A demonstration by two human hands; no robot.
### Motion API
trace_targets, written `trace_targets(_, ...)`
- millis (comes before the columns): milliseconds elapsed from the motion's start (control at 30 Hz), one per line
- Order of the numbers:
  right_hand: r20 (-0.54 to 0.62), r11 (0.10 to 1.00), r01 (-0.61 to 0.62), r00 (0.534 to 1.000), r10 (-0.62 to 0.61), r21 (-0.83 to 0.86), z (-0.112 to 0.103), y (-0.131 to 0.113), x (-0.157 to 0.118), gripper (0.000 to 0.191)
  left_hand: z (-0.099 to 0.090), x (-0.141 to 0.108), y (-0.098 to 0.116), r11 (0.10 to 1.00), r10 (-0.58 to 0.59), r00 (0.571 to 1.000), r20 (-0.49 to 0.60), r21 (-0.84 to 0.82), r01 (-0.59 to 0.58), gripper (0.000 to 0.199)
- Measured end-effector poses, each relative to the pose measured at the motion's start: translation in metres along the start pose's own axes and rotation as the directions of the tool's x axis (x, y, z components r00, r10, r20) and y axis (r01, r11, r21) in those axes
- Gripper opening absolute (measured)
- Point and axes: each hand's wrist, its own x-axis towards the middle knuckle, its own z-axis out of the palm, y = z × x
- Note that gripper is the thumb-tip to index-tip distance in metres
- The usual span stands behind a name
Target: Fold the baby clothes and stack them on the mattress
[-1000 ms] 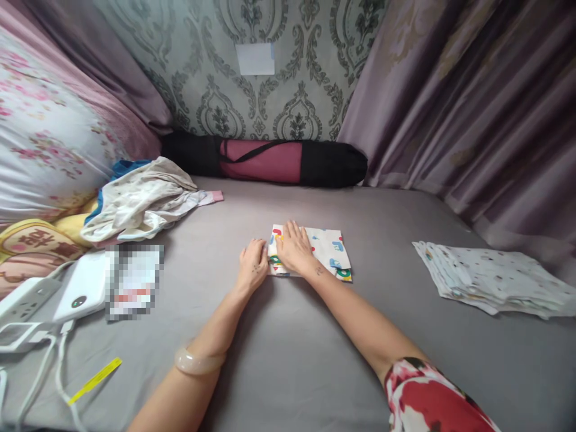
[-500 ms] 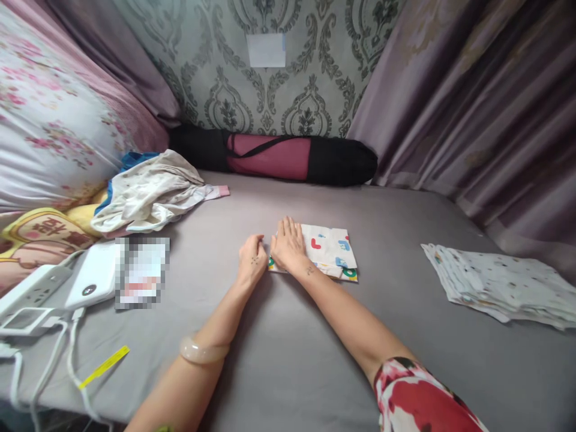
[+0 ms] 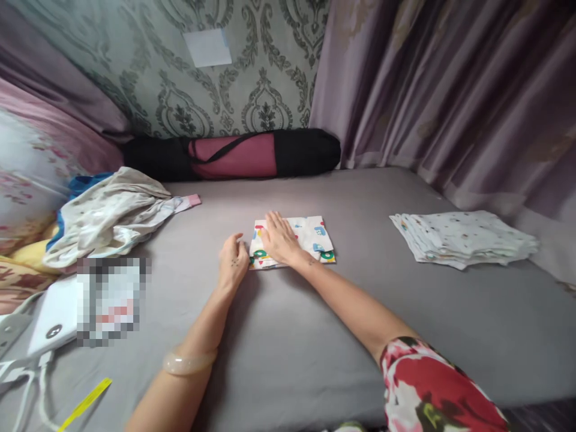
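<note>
A folded white cloth garment [image 3: 308, 233] with red, blue and green prints lies on the grey bed sheet in front of me. My right hand [image 3: 279, 240] rests flat on its left half, fingers stretched out, covering part of the print. At the garment's left edge is my left hand [image 3: 234, 262], loosely curved with thumb and fingers apart. It holds nothing that I can see; whether it touches the edge I cannot tell.
To the right lies a stack of folded white cloths [image 3: 465, 237]. A crumpled garment [image 3: 114, 210] is at the left, above a white power bank [image 3: 58, 315] with cables and a yellow strip [image 3: 85, 405]. A long black and maroon bag [image 3: 234, 156] lies along the wall.
The view has turned to the right, so everything sits further left. My right hand has slid a little rightward over the garment, uncovering its left edge. My left hand stays beside it.
</note>
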Motion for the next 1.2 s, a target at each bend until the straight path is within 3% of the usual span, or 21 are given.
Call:
trace_targets(200, 0.029, 0.987, -0.052, 0.998, 0.057, -0.152, -0.029, 0.052, -0.023, 0.059, 0.017, 0.009, 0.045, 0.964, 0.193, 0.96, 0.201, 0.144, -0.224, 0.041)
trace_targets(300, 0.041, 0.983, 0.003, 0.999, 0.005, -0.185, -0.026, 0.061, -0.028, 0.059, 0.032, 0.014, 0.06, 0.922, 0.246, 0.921, 0.302, 0.22, -0.318, 0.046)
trace_targets(433, 0.074, 0.979, 0.039, 0.997, -0.024, -0.199, -0.016, 0.062, -0.028, 0.057, 0.049, 0.015, 0.063, 0.87, 0.298, 0.879, 0.373, 0.272, -0.411, 0.05)
trace_targets(633, 0.084, 0.98, 0.024, 0.996, -0.007, -0.195, -0.008, 0.064, -0.027, 0.058, 0.061, 0.013, 0.056, 0.858, 0.25, 0.874, 0.416, 0.324, -0.399, 0.052)
trace_targets(800, 0.145, 0.987, 0.015, 0.989, 0.009, -0.158, -0.016, 0.068, -0.025, 0.059, 0.051, 0.017, 0.058, 0.853, 0.233, 0.859, 0.457, 0.328, -0.406, 0.052)
trace_targets(967, 0.06, 0.971, -0.11, 0.99, 0.125, -0.212, -0.018, 0.076, -0.027, 0.062, 0.044, 0.02, 0.048, 0.872, 0.201, 0.905, 0.375, 0.352, -0.34, 0.057)
trace_targets(1200, 0.112, 0.972, -0.129, 0.982, 0.153, -0.195, -0.019, 0.077, -0.028, 0.063, 0.044, 0.022, 0.044, 0.871, 0.139, 0.884, 0.446, 0.369, -0.324, 0.059)
